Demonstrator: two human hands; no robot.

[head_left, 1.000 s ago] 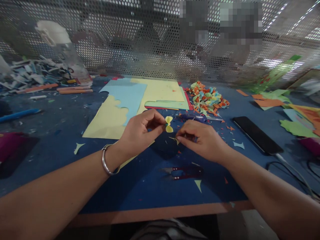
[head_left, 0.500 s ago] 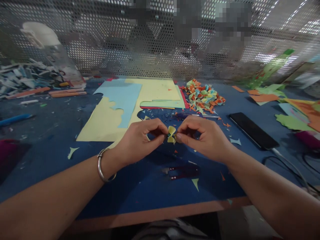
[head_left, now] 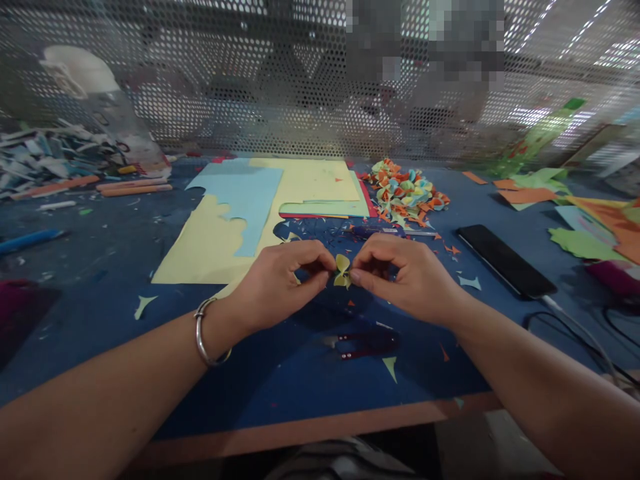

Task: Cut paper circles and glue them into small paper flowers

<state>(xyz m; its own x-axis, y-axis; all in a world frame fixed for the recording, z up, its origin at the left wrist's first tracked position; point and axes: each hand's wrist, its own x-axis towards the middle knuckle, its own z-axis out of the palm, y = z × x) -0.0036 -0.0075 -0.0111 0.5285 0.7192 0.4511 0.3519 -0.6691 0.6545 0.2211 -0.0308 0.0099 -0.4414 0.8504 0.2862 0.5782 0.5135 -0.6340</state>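
I have a small yellow paper piece, bow-shaped, up between the two hands, above the middle of the table. The fingers of my left hand are pinched together on its left side; those of my right hand pinch its right side, the exact contact hidden from me by the thumb. A metal bangle rings the left wrist.

Just below the hands I see dark-handled snips lying flat, blades pointing left, with a pale triangular scrap near them. Behind my right hand lies a purple-handled tool, and beyond that a heap of curled paper pieces in orange, green, yellow and blue. Behind my left hand spreads a yellow sheet, partly under a scallop-cut blue sheet.

Farther right I get a black phone with its cable attached; far left, a white-topped clear bottle stands before the perforated screen.
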